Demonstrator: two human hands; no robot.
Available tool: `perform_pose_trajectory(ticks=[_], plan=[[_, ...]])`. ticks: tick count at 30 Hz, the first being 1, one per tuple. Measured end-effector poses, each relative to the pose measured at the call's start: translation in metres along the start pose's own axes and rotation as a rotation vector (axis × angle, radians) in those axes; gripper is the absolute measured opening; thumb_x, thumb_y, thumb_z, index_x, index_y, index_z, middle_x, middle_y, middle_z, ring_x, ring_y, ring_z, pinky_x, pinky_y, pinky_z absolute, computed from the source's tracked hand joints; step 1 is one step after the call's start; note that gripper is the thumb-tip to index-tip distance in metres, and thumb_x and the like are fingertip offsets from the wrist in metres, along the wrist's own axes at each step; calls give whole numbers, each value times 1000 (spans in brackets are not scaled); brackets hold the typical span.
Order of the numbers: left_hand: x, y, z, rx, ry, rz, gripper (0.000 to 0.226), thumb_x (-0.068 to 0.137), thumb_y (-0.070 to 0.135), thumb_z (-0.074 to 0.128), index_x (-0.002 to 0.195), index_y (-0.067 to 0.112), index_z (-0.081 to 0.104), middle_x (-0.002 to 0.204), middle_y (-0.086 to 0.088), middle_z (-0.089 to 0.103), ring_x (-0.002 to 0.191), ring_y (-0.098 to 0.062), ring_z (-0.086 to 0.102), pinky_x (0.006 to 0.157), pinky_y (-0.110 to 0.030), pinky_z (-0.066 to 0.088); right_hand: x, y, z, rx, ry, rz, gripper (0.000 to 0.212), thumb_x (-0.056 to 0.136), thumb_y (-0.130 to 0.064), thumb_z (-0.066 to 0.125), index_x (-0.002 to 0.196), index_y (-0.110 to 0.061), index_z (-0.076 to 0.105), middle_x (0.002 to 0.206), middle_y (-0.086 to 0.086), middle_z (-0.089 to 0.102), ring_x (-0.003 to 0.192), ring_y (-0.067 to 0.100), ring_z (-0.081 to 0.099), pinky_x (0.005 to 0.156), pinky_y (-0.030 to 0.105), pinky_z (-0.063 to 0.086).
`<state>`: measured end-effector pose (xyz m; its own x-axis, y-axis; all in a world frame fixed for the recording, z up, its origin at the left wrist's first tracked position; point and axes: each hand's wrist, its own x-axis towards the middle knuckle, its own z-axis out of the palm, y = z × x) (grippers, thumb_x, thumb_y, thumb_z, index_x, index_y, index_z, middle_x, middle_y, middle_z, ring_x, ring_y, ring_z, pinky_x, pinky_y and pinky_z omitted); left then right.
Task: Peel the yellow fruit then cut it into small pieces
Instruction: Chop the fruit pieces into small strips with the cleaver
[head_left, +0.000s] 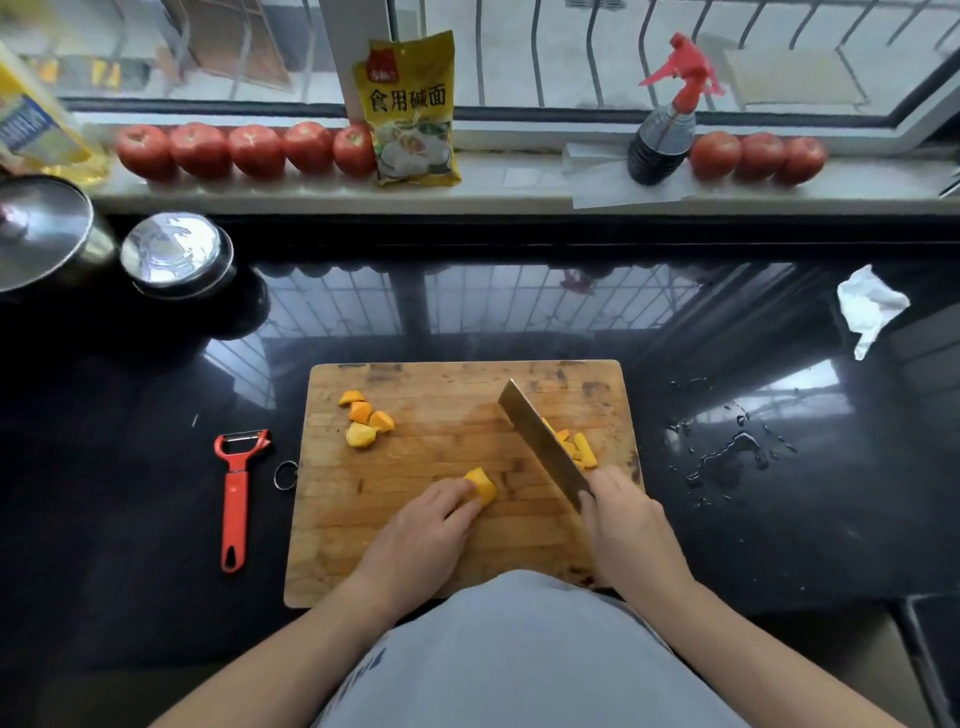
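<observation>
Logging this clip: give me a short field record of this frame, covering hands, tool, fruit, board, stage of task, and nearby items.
left hand: left hand holds a fruit chunk on the board
right hand: right hand grips the cleaver, blade angled away over the board
cut pieces: one pile at the board's far left, another pile just right of the blade
board: wooden cutting board on a black counter
stage: fruit looks peeled; cutting under way
peeler: red peeler lies left of the board
windowsill: tomatoes, spray bottle
</observation>
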<state>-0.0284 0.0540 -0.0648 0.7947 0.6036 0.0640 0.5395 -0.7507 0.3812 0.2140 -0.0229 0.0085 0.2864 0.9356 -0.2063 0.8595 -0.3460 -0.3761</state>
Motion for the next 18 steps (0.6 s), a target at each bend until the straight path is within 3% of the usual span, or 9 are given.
perform_pose_trajectory(ticks=[4,10,12,14,16,18], plan=[[-2,-1,9,40,-118,0,60,93,9,71,150,6,52,149,-14,50,138,-31,49,92,-39,61,-12,-9,5,-38,-149,-88,11,104,-28,47,99,-22,54,94,-8,48,73,21,57,64,36,50],[15,17,21,70,-111,14,58,85,5,74,141,-2,60,140,-20,58,120,-36,60,84,-43,63,-19,-10,4,-205,-193,-157,15,101,-21,45,104,-18,60,88,1,58,71,35,60,58,44,48],[18,18,19,122,-122,41,60,82,5,76,139,-4,60,139,-23,61,116,-38,64,88,-44,61,-22,-10,-1,-244,-141,-187,3,93,-15,59,94,-17,61,76,1,57,59,35,58,47,40,43],[19,18,16,160,-134,48,62,80,6,77,139,-5,61,139,-24,62,113,-38,66,90,-44,60,-24,-10,-6,-272,-120,-241,22,75,-7,78,79,-17,59,63,-2,52,43,28,51,38,32,29],[21,21,12,167,-165,30,63,80,9,77,140,-4,60,142,-22,61,113,-38,67,86,-43,61,-23,-5,-8,-327,-83,-288,33,62,-5,85,74,-19,57,59,-4,49,39,21,47,41,27,18],[23,26,7,169,-189,14,63,83,12,75,142,-2,59,144,-20,59,115,-37,66,84,-43,61,-22,0,-9,-362,-35,-322,36,57,-6,88,76,-19,59,60,-5,49,40,18,47,43,26,16]])
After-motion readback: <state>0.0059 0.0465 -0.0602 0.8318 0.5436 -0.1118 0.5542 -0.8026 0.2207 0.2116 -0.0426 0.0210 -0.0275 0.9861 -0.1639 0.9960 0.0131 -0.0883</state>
